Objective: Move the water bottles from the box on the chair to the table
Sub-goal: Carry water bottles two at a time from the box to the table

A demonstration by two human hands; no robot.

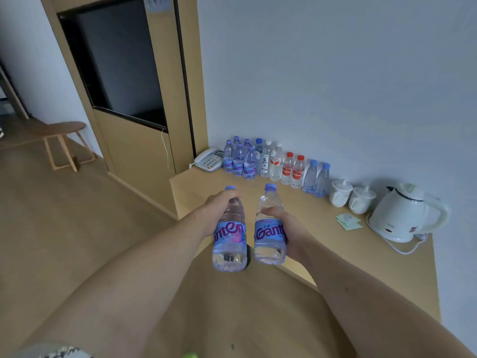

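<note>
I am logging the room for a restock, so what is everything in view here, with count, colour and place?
Held Ganten bottles: two, clear with blue labels and caps, one in each hand, above the table's near edge.
Bottles on table: about thirteen, blue, white and red caps, standing along the wall.
Telephone: one, white, table's far left corner.
Lidded cups: two, white, right of the bottles.
Kettle: one, white, table's right end.
Sachets: two or so, pale green, beside the kettle.
Table: one, light wood.
Stool: one, wooden, far left on the floor.
Left hand: grips one bottle.
Right hand: grips the other.
</note>
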